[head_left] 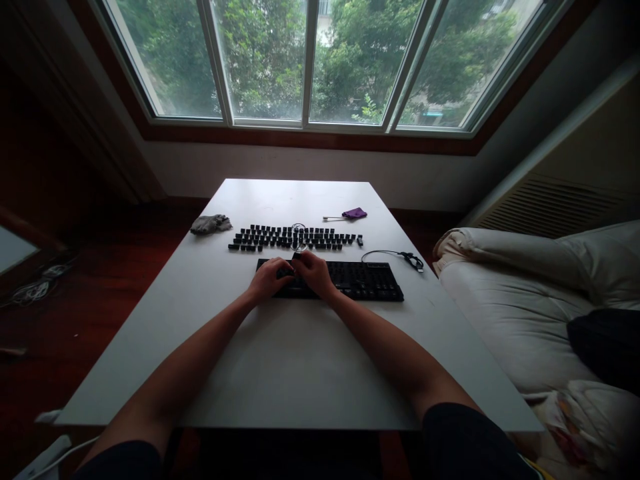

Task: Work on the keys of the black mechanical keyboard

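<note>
Facing loose keycaps (281, 238) ranked in rows just beyond the keyboard (371, 281), likely for preserving order within reach; presumably steadying that keyboard flat on the counter (300, 367). Curling the left hand (271, 278) over its left part, leaving that grip's opening impossible to tell; with the right hand (314, 272), apparently pinching a small dark wire-looped piece (297, 255).
</note>
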Motion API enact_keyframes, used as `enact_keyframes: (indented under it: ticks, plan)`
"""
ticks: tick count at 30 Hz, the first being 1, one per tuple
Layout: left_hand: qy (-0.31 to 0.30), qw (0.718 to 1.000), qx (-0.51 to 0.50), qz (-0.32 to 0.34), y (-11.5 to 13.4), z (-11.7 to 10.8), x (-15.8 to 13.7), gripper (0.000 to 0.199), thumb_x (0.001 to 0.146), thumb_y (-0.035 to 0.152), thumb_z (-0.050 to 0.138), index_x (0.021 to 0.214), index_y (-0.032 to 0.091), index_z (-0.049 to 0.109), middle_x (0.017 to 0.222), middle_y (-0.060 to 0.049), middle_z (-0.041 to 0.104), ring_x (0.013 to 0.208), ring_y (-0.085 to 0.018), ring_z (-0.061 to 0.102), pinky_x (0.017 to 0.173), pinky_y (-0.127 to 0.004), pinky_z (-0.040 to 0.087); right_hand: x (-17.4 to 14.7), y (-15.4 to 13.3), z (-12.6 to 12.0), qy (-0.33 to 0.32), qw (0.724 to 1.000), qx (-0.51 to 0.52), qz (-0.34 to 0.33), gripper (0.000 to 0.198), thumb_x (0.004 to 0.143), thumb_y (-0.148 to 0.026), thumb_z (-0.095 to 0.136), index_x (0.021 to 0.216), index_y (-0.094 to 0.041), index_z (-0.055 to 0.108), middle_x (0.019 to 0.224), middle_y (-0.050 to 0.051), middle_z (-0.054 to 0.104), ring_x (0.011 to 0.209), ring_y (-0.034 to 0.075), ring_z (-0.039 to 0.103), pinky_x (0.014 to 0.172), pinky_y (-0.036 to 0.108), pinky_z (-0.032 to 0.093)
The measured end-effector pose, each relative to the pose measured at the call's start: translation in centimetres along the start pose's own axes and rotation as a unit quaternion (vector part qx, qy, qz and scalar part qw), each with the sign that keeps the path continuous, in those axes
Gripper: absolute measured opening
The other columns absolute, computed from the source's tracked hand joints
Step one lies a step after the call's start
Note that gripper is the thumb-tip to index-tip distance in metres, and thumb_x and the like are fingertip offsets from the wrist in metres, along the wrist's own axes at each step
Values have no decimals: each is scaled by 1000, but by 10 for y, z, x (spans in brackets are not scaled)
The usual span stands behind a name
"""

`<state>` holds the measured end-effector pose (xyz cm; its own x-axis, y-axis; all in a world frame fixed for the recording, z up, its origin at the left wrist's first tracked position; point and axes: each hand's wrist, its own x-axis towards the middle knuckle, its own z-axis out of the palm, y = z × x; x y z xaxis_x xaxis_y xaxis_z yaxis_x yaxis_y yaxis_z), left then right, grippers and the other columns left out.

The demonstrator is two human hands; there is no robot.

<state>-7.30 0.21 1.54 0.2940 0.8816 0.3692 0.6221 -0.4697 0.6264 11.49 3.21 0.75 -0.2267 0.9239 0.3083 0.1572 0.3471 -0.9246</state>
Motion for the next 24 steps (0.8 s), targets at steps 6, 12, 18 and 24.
enact_keyframes:
  ticks: [6,12,18,24]
  plan:
    - [-7,996,-88,-15,0,2,0,34,83,23,69,117,25,65,104,-2,72,94,-19,68,88,-35,53,7,5,-2,12,998,47,41,27,86,-49,61,82,-22,55,63,-2,64,53,16,62,53,26,49]
    - [3,994,-106,1,2,1,-1,40,85,20,66,124,26,63,105,-2,72,93,-17,67,86,-32,53,9,10,-3,16,997,56,57,29,84,-49,62,79,-22,53,62,-2,65,52,16,63,51,26,50]
    - [0,998,-52,25,3,1,-2,26,87,25,67,113,25,68,100,-3,70,89,-18,65,81,-32,53,10,11,-4,2,995,75,66,29,85,-48,63,77,-22,51,61,-2,65,51,16,62,50,26,50]
    - [14,998,0,59,3,2,-3,22,90,24,64,111,27,69,114,-5,66,109,-23,61,96,-40,50,11,10,-4,-19,993,76,84,29,83,-48,63,77,-22,51,61,-2,65,50,15,61,49,26,50]
